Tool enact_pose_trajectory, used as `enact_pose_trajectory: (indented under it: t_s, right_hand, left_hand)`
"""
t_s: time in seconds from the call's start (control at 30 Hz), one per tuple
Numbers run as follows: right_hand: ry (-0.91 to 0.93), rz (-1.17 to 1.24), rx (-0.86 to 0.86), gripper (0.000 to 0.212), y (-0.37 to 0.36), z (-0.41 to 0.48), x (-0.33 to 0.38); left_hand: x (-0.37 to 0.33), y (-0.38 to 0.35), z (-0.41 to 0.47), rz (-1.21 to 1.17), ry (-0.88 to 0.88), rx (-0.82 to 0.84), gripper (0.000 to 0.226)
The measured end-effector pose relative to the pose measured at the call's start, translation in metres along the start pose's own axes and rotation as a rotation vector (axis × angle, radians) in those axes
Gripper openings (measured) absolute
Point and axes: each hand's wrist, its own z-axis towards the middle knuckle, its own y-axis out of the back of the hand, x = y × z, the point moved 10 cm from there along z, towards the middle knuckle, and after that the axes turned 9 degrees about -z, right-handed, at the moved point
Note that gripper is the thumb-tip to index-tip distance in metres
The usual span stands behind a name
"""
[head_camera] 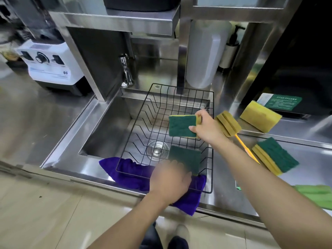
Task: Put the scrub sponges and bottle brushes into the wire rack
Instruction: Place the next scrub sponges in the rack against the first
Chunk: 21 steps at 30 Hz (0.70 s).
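Nearest to me, my left hand [169,182] sits at the front edge of the wire rack [212,141], blurred; its fingers lie against a green-faced scrub sponge [186,161] that stands in the rack's front right corner, but I cannot tell whether they are closed on it or just steadying it. Under that hand a purple cloth [129,174] drapes over the rim of the sink [100,123], and the rack's front wire rests on it.

A little further out, my right hand [206,128] is clamped on a second scrub sponge [182,126], thumb on the green face, fingers wrapped round the yellow edge, holding it above the rack's right side.

To do this step well, I judge I should lower it flat between the wires beside the first one, then let go only once it is seated (the rack looks light and could slide on the cloth).

Beyond the rack's right side, on the steel counter [296,180], the bottle brush [229,125] lies with its yellow handle pointing toward me. Near it sits a third sponge [275,156], green side up. Furthest back, a fourth sponge [260,116] shows its yellow side. All three are still outside the rack.
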Motion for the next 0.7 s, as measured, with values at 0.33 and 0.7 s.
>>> enact_pose_trajectory:
  t_s: [0.33,0.7]
  right_hand:
    - [0.073,-0.704,0.172,0.035,-0.038,-0.002,-0.003]
    - [0.168,-0.796,0.198,0.074,-0.047,0.001,-0.005]
  left_hand:
    - [-0.005,0.005,-0.002,-0.085,-0.092,-0.141,0.053]
    - [-0.003,0.011,-0.003,-0.091,-0.111,-0.254,0.036]
